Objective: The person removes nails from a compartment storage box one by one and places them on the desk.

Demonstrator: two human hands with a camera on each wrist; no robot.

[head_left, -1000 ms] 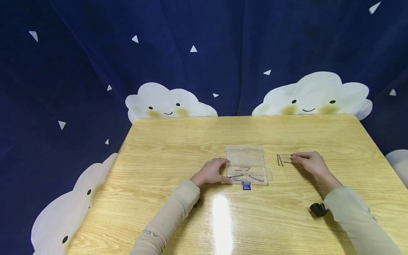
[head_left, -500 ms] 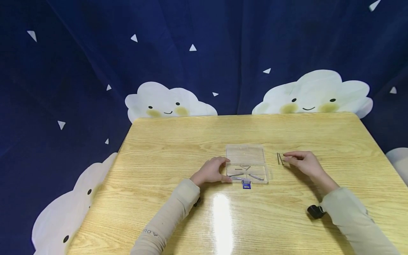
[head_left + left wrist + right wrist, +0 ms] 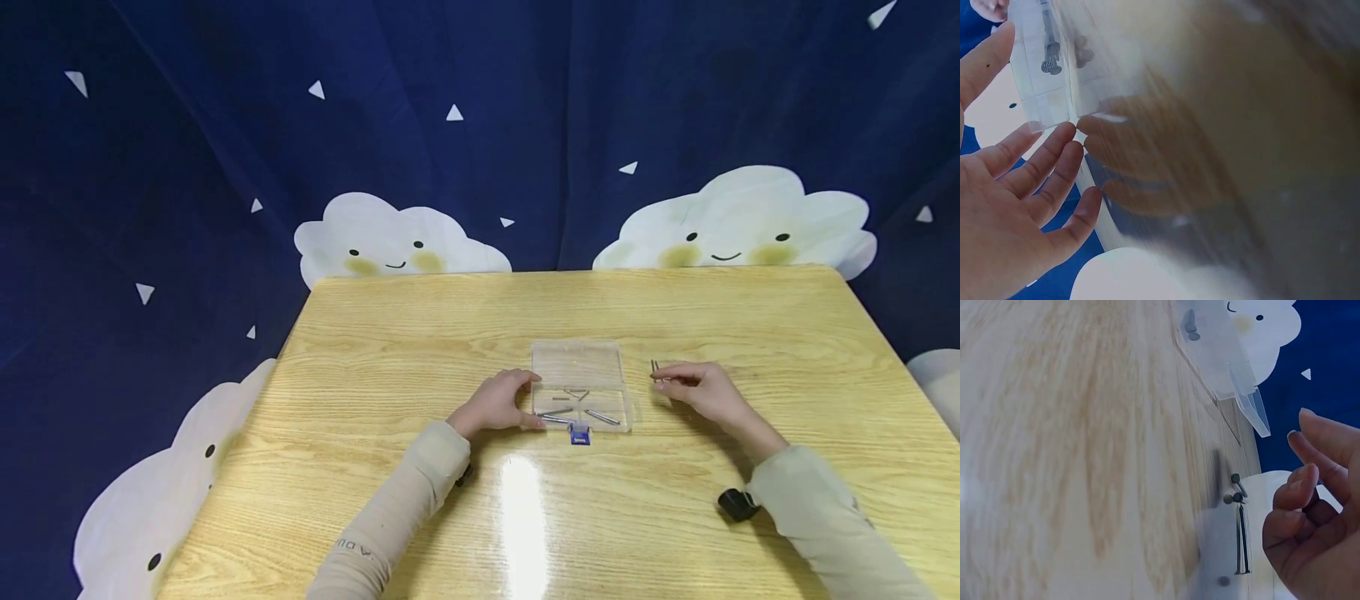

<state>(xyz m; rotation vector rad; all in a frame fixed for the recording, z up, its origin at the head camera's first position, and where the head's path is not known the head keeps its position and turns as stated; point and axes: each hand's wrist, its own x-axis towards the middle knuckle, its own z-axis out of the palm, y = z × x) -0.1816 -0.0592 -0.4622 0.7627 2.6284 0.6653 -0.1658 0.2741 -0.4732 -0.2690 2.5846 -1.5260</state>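
A clear plastic box (image 3: 628, 421) with a blue latch (image 3: 580, 435) stands with its lid (image 3: 577, 360) tipped back. Inside lie several nails (image 3: 602, 417). My left hand (image 3: 497, 402) rests at the box's left side, thumb near the front corner and forefinger farther back. In the left wrist view its fingers look fairly straight, tips right at the box wall. To the right of the box, my right hand (image 3: 703, 390) is over loose nails (image 3: 1243, 540) and partly hides them in the head view. The right wrist view shows nothing between its fingertips, with the lower fingers curled.
The wood-grain table (image 3: 390, 333) carries everything, with a bright glare patch (image 3: 522, 517) in front of the box. A dark blue curtain (image 3: 450, 150) with printed clouds and white triangles surrounds the back and left. A black wrist camera (image 3: 738, 504) hangs by the right sleeve.
My right hand has moved left, from beside the loose nails to over them. The left hand and the box have stayed in place.
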